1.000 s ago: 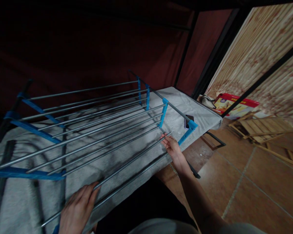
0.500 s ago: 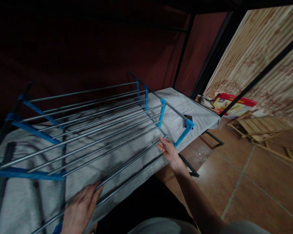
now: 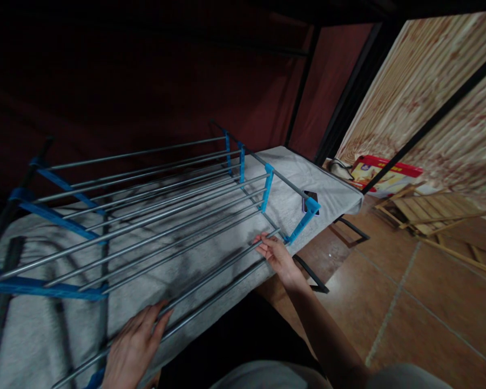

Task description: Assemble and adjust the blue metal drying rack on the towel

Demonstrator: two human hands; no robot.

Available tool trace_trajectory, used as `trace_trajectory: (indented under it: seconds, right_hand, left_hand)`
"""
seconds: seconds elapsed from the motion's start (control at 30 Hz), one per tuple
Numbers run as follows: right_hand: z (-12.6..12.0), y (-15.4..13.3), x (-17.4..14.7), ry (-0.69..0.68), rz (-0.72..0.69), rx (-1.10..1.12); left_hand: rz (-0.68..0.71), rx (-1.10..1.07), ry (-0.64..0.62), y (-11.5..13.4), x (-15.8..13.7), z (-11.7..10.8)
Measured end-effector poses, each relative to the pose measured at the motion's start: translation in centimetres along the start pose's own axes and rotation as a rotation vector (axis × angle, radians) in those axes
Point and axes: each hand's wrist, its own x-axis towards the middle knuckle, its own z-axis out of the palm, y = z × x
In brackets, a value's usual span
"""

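You're gripping the loose rod [image 3: 210,279] with both hands: your left hand [image 3: 133,340] is curling its fingers over the top with the thumb lying along the near side, and your right hand [image 3: 276,256] is pinching it between thumb and fingertips close to its far end. That tip is poking just past your right fingers and ending just beside the foot of the blue corner bracket [image 3: 303,222]. The rod is slanting across the near side of the rack [image 3: 268,186], running beyond your left hand to the bottom edge of view. A second rod [image 3: 214,300] is lying roughly parallel, nearer your body, along the front edge of the grey cloth [image 3: 328,178]. Between your rod and the rack's nearest fixed bar, a strip of cloth is giving you some room. The phone [image 3: 311,195] is sitting just behind the corner bracket. To your right, the cloth's edge is dropping away to the tiled floor [image 3: 392,302], with a black metal leg [image 3: 314,274] jutting out near your forearm.
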Motion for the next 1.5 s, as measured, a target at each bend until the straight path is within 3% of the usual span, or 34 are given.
trace_trajectory:
  seconds: [0.47,1.0,1.2,1.5]
  right_hand:
    - [-1.5,-0.5,0.1,0.165,-0.027,-0.035]
    - [-2.3,-0.7,-0.6,0.038,-0.041,0.008]
    - [-2.6,-1.0,-1.1,0.041,-0.042,0.014]
    - [-3.9,-0.6,-0.5,0.086,-0.036,-0.129]
  left_hand:
    - [-0.067,-0.037,-0.002,-0.2,-0.7,0.0]
    - [-0.074,-0.026,-0.093,-0.3,-0.7,0.2]
    - [0.043,0.023,-0.057,-0.1,-0.6,0.1]
    - [-0.047,0.004,-0.089,3.4,0.9,-1.2]
